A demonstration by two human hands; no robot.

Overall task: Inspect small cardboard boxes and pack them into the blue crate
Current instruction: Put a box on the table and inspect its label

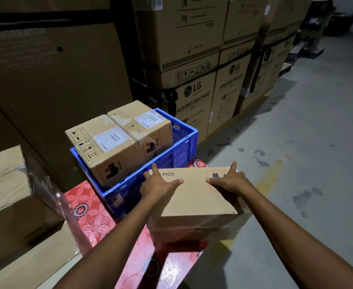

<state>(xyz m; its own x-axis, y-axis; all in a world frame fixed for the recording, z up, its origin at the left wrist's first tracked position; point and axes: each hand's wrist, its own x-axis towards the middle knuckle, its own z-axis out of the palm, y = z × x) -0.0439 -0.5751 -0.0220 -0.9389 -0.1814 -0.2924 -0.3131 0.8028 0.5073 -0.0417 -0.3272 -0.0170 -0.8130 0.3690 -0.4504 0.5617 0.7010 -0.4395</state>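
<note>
A blue crate (184,151) stands on a surface covered with a red flowered cloth (88,209). Two small cardboard boxes stand inside it side by side: one nearer (107,151) and one farther (142,124), both with white labels on top. In front of the crate a PICO cardboard box (194,197) lies on top of another box (192,228). My left hand (158,184) rests on its top left part, fingers spread. My right hand (229,180) lies on its top right corner, fingers reaching over the far edge.
Tall stacks of LG washing machine cartons (194,94) rise behind the crate. Large brown cartons (52,76) wall off the left, with more cartons (11,205) at lower left. Grey concrete floor (309,142) stretches to the right.
</note>
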